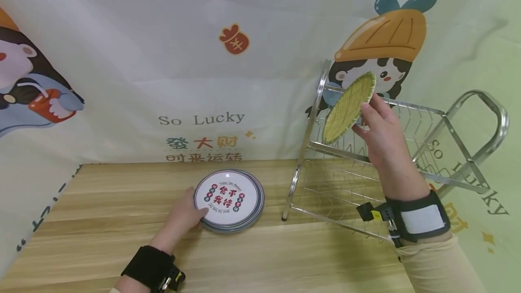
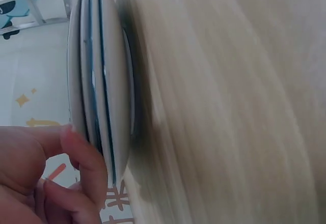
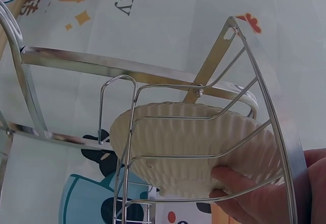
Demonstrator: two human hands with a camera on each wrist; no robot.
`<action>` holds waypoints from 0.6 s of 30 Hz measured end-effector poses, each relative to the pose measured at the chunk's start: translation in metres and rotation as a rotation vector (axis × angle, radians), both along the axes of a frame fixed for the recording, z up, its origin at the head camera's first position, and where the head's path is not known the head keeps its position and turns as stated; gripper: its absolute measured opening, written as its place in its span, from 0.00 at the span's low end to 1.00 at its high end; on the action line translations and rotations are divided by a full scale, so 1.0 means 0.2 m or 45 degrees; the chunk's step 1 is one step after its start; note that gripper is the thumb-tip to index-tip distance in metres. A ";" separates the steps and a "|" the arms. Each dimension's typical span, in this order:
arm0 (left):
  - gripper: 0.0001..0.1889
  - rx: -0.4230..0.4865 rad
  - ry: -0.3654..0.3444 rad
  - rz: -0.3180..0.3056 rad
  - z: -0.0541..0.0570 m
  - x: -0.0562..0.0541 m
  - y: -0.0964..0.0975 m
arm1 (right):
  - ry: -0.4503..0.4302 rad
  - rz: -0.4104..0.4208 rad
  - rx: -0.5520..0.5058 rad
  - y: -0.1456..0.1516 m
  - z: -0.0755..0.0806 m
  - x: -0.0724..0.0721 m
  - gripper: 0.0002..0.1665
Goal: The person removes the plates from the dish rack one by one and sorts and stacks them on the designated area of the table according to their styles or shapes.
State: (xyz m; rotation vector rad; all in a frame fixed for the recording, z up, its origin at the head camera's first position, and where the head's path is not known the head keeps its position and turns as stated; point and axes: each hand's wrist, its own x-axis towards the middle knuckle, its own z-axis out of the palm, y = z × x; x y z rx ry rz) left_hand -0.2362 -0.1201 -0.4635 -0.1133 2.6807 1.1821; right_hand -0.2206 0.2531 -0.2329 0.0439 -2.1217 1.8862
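My left hand [image 1: 187, 211] holds the left rim of a stack of white plates [image 1: 229, 198] lying on the wooden table. The top plate has red lettering and a dark rim. Stacked edges of the plates [image 2: 104, 76] show in the left wrist view, with fingers [image 2: 84, 158] against them. My right hand [image 1: 382, 130] pinches a round yellow-green plate [image 1: 349, 107] with a woven-looking face by its right edge. It is tilted steeply at the upper tier of a metal dish rack [image 1: 342, 150]. Its pale ribbed underside [image 3: 188, 137] appears behind the rack's wires in the right wrist view.
The two-tier rack stands at the right of the wooden table [image 1: 122, 202], with a curved metal end [image 1: 502, 121] sticking out to the right. A printed cloth backdrop [image 1: 163, 58] hangs behind the table. Both wrists wear black straps.
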 end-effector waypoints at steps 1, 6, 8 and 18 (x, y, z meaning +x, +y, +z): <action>0.43 -0.017 -0.018 0.002 0.00 0.00 0.00 | 0.001 -0.003 0.000 0.00 0.00 0.00 0.31; 0.45 -0.114 -0.049 0.001 0.03 -0.01 0.01 | 0.008 0.007 -0.017 0.00 0.01 0.01 0.31; 0.45 -0.165 -0.046 -0.002 0.04 -0.01 0.02 | 0.007 0.009 -0.019 0.00 0.01 0.01 0.31; 0.46 -0.230 -0.006 -0.038 0.03 0.00 -0.01 | -0.010 0.007 -0.003 0.00 0.00 0.00 0.32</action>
